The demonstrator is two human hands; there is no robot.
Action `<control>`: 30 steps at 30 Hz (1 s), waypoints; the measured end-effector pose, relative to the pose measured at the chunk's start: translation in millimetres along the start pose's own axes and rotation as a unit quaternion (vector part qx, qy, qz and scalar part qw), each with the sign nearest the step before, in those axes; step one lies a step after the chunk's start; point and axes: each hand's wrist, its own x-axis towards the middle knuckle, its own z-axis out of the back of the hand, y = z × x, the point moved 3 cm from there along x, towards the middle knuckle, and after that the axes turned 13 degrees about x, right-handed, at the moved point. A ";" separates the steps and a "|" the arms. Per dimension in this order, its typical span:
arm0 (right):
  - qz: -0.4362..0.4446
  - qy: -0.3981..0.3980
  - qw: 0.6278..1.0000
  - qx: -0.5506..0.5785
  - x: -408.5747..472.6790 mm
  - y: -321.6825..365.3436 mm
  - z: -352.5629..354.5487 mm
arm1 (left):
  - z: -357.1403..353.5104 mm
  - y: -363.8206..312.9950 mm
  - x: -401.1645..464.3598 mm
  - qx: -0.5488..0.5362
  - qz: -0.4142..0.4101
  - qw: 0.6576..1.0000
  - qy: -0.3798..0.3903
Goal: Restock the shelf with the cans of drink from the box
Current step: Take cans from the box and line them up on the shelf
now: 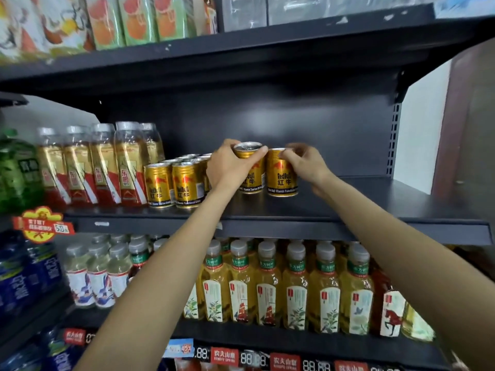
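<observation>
Left hand (227, 167) gripping can (250, 170), right hand (305, 164) gripping second can (280, 174), shelf (348, 207)

My left hand (227, 167) has its grip around the top of one gold can (250, 170), and my right hand (305, 162) pinches the rim of a second gold can (280, 175) touching it. Both cans stand upright on the dark shelf (348, 207). Left of the grips stands a cluster of gold cans (174, 183).
</observation>
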 end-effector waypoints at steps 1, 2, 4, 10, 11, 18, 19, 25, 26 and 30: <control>-0.008 0.000 1.000 -0.007 6.9 -5.0 -0.4 | -5.7 0.1 4.8 0.008 0.003 1.000 0.005; -0.011 -0.001 1.000 -0.017 13.4 -8.8 -0.7 | -11.4 0.5 9.3 0.016 0.003 1.000 0.009; -0.017 0.004 0.999 -0.045 23.6 -14.3 -1.0 | -21.0 1.7 16.8 0.042 0.000 0.999 0.014; -0.053 0.042 0.995 -0.077 36.5 -33.1 2.2 | -42.2 6.0 22.4 0.120 -0.028 0.991 0.053; -0.057 0.051 0.994 -0.084 37.2 -33.4 3.1 | -44.9 7.5 21.8 0.130 -0.033 0.989 0.065; 0.054 0.154 0.934 -0.317 31.6 -16.5 16.4 | -41.5 19.7 17.5 0.106 -0.152 0.968 0.168; 0.079 0.153 0.918 -0.356 29.5 -14.3 16.3 | -38.5 19.9 16.1 0.131 -0.187 0.959 0.170; 0.171 0.164 0.867 -0.438 25.1 -6.8 10.1 | -39.7 17.5 17.1 0.156 -0.259 0.935 0.183; 0.177 0.158 0.871 -0.431 26.1 -6.7 11.6 | -41.8 16.3 17.8 0.135 -0.258 0.939 0.184; 0.168 0.106 0.888 -0.415 37.3 -10.2 26.4 | -52.7 -1.1 24.2 0.072 -0.249 0.958 0.124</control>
